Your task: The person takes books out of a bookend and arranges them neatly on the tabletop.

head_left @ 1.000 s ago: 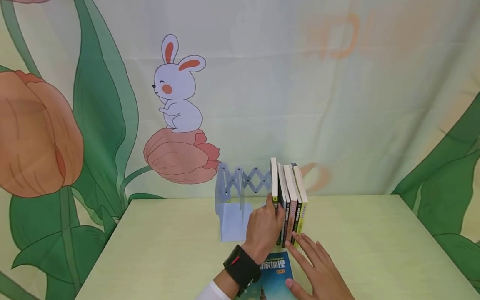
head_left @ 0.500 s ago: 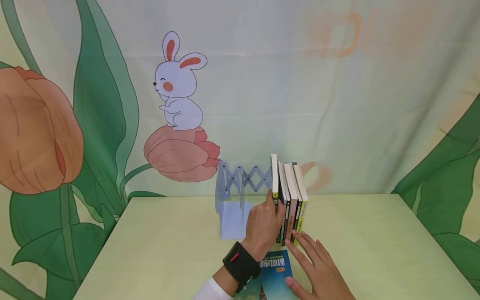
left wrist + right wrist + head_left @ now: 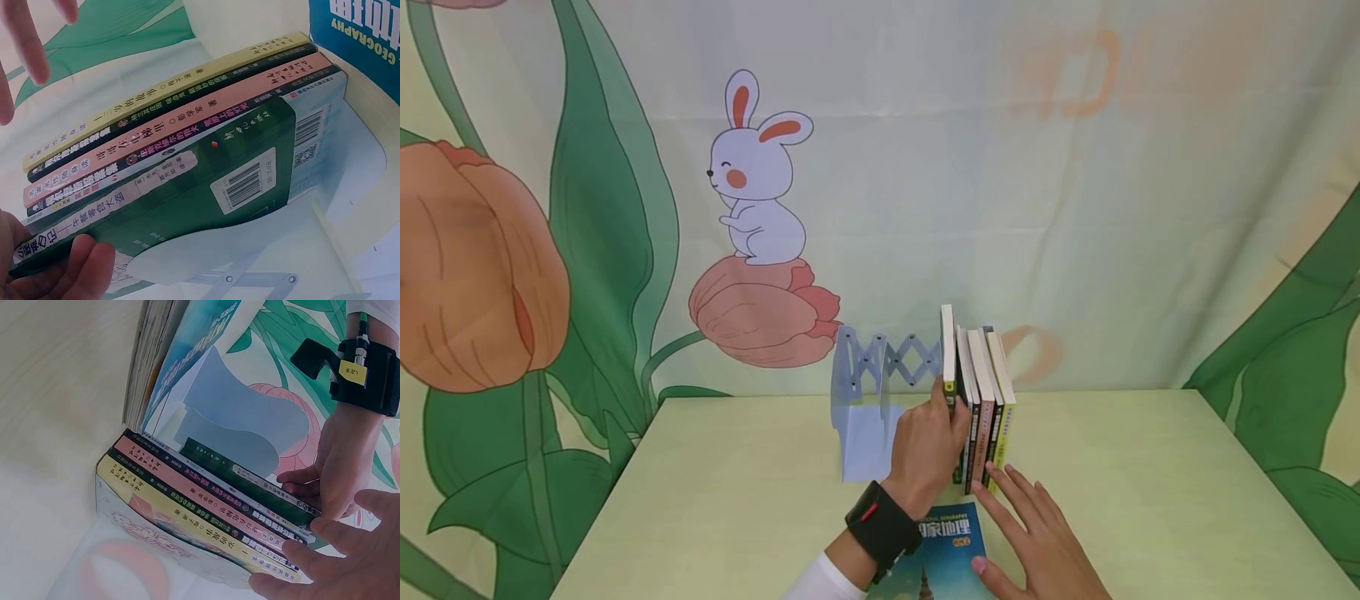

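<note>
A row of thin books [image 3: 981, 433] stands upright with spines toward me, at the right of a pale blue expandable book rack [image 3: 863, 446]. My left hand [image 3: 925, 454] grips the dark green book [image 3: 225, 175] at the row's left end, by the top of its spine. That book's top stands higher than its neighbours. In the left wrist view, the curled fingers [image 3: 87, 265] lie against its back cover. My right hand [image 3: 1037, 542] has its fingers extended and spread, close to the spines of the right-hand books; contact is hard to tell.
A thick blue book [image 3: 951, 550] with a tower on its cover lies in front of the row, partly under my left wrist. The rack's back is a folding lattice [image 3: 912, 358]. A printed curtain [image 3: 925, 208] hangs behind the pale yellow table [image 3: 737, 500].
The dark green book in my left hand has risen slightly above the others, and the hand has moved up a little with it. My right hand stays nearly where it was.
</note>
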`<state>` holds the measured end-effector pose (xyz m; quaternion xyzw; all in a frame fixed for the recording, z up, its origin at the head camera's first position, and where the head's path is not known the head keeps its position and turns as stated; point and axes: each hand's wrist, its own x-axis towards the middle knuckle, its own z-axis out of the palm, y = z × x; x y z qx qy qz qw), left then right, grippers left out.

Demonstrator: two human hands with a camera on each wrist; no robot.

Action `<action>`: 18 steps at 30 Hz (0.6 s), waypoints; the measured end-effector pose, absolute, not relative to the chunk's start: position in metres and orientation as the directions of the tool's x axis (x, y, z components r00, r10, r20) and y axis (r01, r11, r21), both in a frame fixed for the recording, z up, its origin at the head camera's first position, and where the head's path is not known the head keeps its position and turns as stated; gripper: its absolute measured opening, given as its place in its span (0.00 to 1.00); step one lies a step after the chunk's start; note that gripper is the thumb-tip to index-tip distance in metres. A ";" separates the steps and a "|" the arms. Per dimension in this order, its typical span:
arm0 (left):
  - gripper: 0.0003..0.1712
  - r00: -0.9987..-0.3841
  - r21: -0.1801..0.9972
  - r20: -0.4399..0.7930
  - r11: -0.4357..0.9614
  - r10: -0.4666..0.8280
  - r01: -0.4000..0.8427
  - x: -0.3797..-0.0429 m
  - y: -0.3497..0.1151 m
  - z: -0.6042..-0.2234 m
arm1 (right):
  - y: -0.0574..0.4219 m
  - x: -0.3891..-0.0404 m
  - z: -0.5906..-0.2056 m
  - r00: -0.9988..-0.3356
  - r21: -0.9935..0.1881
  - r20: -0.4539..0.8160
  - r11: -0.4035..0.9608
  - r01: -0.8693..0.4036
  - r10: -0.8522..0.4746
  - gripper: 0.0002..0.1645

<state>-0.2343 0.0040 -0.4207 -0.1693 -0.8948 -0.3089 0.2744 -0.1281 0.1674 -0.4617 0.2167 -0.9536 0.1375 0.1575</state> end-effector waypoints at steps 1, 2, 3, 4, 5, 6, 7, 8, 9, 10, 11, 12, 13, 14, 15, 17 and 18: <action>0.26 -0.792 0.460 0.596 0.751 0.133 0.473 -0.234 0.004 -0.421 | 0.167 -0.128 -0.462 -0.857 -0.193 0.358 0.868 -0.457 -0.371 0.43; 0.26 -0.791 0.460 0.598 0.751 0.133 0.474 -0.234 0.004 -0.420 | 0.167 -0.128 -0.461 -0.859 -0.196 0.354 0.869 -0.454 -0.369 0.43; 0.25 -0.789 0.459 0.601 0.751 0.131 0.475 -0.234 0.003 -0.419 | 0.167 -0.128 -0.461 -0.861 -0.199 0.351 0.869 -0.453 -0.368 0.43; 0.25 -0.787 0.456 0.604 0.752 0.131 0.475 -0.234 0.003 -0.419 | 0.167 -0.128 -0.461 -0.861 -0.201 0.350 0.868 -0.454 -0.369 0.43; 0.25 -0.784 0.453 0.607 0.754 0.130 0.476 -0.234 0.003 -0.418 | 0.167 -0.128 -0.461 -0.862 -0.202 0.349 0.869 -0.452 -0.368 0.43; 0.25 -0.783 0.452 0.609 0.755 0.129 0.476 -0.234 0.003 -0.417 | 0.167 -0.128 -0.461 -0.864 -0.204 0.347 0.869 -0.450 -0.366 0.43; 0.25 -0.781 0.450 0.611 0.755 0.128 0.476 -0.235 0.003 -0.417 | 0.167 -0.128 -0.460 -0.864 -0.205 0.347 0.869 -0.450 -0.365 0.43; 0.25 -0.780 0.449 0.614 0.757 0.125 0.475 -0.235 0.003 -0.416 | 0.167 -0.128 -0.460 -0.863 -0.204 0.348 0.869 -0.451 -0.366 0.43; 0.25 -0.779 0.449 0.614 0.758 0.123 0.474 -0.235 0.003 -0.415 | 0.167 -0.127 -0.460 -0.863 -0.204 0.348 0.869 -0.450 -0.365 0.43; 0.25 -0.778 0.447 0.616 0.759 0.123 0.474 -0.235 0.003 -0.415 | 0.167 -0.127 -0.460 -0.863 -0.204 0.349 0.870 -0.449 -0.364 0.43; 0.25 -0.777 0.448 0.618 0.758 0.122 0.475 -0.235 0.003 -0.415 | 0.167 -0.127 -0.460 -0.861 -0.201 0.354 0.870 -0.451 -0.365 0.43; 0.25 -0.777 0.449 0.618 0.756 0.121 0.475 -0.235 0.003 -0.414 | 0.167 -0.127 -0.460 -0.859 -0.201 0.359 0.868 -0.454 -0.365 0.43; 0.25 -0.776 0.450 0.620 0.755 0.119 0.476 -0.235 0.003 -0.414 | 0.167 -0.127 -0.461 -0.855 -0.199 0.365 0.867 -0.457 -0.368 0.43; 0.25 -0.775 0.451 0.621 0.754 0.119 0.477 -0.235 0.003 -0.413 | 0.167 -0.127 -0.461 -0.851 -0.196 0.371 0.865 -0.462 -0.371 0.43; 0.25 -0.773 0.452 0.623 0.753 0.117 0.478 -0.235 0.003 -0.412 | 0.167 -0.128 -0.462 -0.848 -0.192 0.376 0.864 -0.466 -0.374 0.43; 0.24 -0.771 0.455 0.627 0.749 0.115 0.482 -0.235 0.003 -0.410 | 0.167 -0.128 -0.463 -0.840 -0.186 0.388 0.861 -0.474 -0.379 0.43; 0.24 -0.769 0.454 0.629 0.750 0.113 0.481 -0.235 0.003 -0.409 | 0.167 -0.128 -0.463 -0.841 -0.186 0.386 0.860 -0.474 -0.380 0.43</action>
